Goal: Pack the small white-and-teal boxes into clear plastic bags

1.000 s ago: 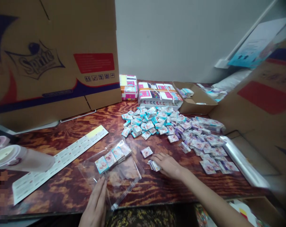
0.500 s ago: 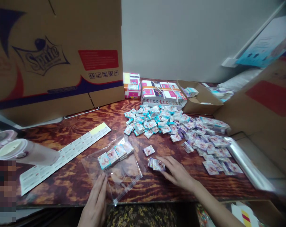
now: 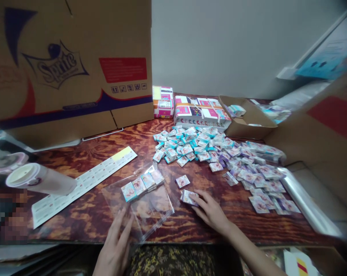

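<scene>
Four short stacks of small printed packets [image 3: 143,184] lie in a row on a clear plastic bag [image 3: 154,207]. My left hand [image 3: 117,237] rests at the bag's lower left edge, its fingers apart and nothing held. My right hand [image 3: 209,211] has its fingers around a small stack of packets [image 3: 187,196] on the table, right of the bag. One single packet [image 3: 182,181] lies just behind that stack. Farther back spreads a heap of blue-edged packets [image 3: 187,145], which runs into a heap of purple-edged packets [image 3: 258,180] on the right.
A Sprite carton [image 3: 76,69] stands at the back left. Near it are a plastic cup [image 3: 44,179] and a long printed sheet [image 3: 87,184]. Pink boxes [image 3: 202,111] and an open cardboard tray [image 3: 248,130] stand behind the heaps. A clear roll [image 3: 308,203] lies at the right.
My left hand's fingers have spread apart. My right hand's fingers have moved farther over the small stack. The whole view has shifted slightly, with things appearing farther right.
</scene>
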`<state>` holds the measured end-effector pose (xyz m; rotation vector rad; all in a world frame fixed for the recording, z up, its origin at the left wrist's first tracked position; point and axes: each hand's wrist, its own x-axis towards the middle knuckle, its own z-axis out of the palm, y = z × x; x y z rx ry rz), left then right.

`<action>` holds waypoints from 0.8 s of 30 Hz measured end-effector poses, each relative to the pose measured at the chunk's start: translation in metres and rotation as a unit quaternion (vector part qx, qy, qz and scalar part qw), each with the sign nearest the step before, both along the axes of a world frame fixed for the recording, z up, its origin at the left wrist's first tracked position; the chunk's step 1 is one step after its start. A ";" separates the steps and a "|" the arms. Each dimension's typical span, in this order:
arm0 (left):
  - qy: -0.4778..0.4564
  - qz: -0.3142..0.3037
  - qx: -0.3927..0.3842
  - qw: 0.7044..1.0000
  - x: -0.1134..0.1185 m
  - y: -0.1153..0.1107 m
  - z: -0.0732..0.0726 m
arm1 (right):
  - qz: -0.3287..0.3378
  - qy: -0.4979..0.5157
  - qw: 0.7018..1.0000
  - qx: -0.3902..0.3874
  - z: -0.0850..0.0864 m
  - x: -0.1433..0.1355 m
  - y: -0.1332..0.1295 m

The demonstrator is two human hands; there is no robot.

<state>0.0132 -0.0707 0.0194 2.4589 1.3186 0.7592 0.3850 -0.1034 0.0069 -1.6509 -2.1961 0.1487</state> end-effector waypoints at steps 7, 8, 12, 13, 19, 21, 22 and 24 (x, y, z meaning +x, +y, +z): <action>0.076 -0.011 0.044 0.996 -0.015 -0.010 -0.013 | 0.014 0.010 0.998 0.057 -0.028 0.002 -0.007; 0.080 -0.007 0.045 0.996 -0.015 -0.011 -0.014 | 0.010 0.011 0.998 0.063 -0.031 0.002 -0.007; 0.104 -0.006 0.048 0.993 -0.016 -0.014 -0.015 | 0.006 0.015 0.997 0.074 -0.034 0.000 -0.008; 0.110 -0.005 0.049 0.993 -0.016 -0.015 -0.015 | 0.007 0.016 0.997 0.076 -0.033 0.000 -0.007; 0.119 0.006 0.041 0.992 -0.015 -0.016 -0.016 | -0.005 0.022 0.997 0.079 -0.029 -0.002 -0.007; 0.121 0.008 0.036 0.992 -0.015 -0.015 -0.018 | -0.005 0.022 0.997 0.075 -0.029 -0.002 -0.007; 0.121 0.008 0.036 0.992 -0.014 -0.015 -0.019 | -0.004 0.020 0.997 0.073 -0.030 -0.002 -0.007; 0.119 0.008 0.037 0.992 -0.013 -0.015 -0.021 | -0.006 0.015 0.997 0.073 -0.031 -0.002 -0.008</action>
